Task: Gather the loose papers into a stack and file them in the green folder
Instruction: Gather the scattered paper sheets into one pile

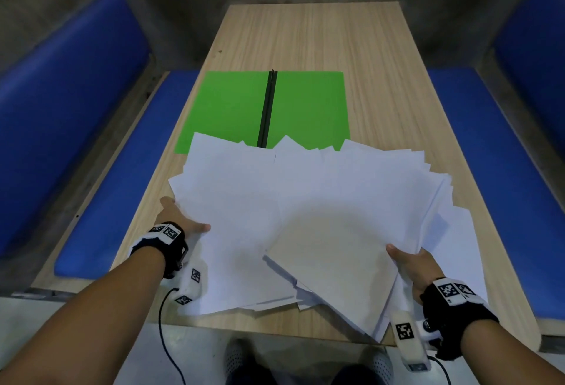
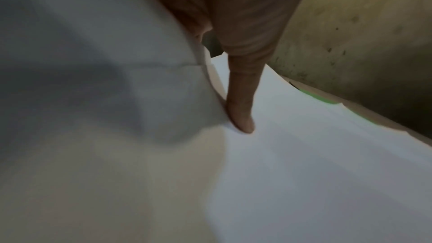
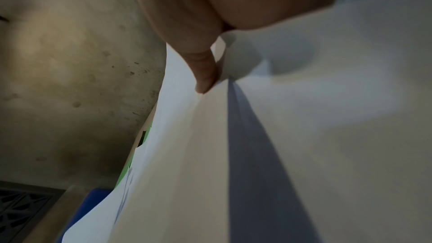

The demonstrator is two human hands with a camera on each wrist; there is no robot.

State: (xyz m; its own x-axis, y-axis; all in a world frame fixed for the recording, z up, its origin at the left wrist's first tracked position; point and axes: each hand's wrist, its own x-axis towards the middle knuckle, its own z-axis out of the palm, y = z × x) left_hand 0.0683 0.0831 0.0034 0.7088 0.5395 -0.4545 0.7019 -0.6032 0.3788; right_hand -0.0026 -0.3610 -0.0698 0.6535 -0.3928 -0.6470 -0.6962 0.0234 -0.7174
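A messy fan of white papers [image 1: 321,201] covers the near half of the wooden table [image 1: 336,42]. Behind them the green folder [image 1: 232,103] lies open and flat, its dark spine [image 1: 267,106] in the middle; the papers overlap its near edge. My left hand [image 1: 183,219] grips the left edge of the pile, thumb [image 2: 240,114] on top and fingers hidden beneath. My right hand [image 1: 409,262] pinches the right side of the papers [image 3: 304,136], thumb [image 3: 205,73] on top, lifting a bunch of sheets off the table. A sliver of green folder [image 2: 320,97] shows past the sheets.
Blue padded benches [image 1: 70,128] [image 1: 504,170] flank the table on both sides. A concrete wall rises behind the table's far end. The papers overhang the table's near edge [image 1: 275,328] slightly, and my shoes show below it.
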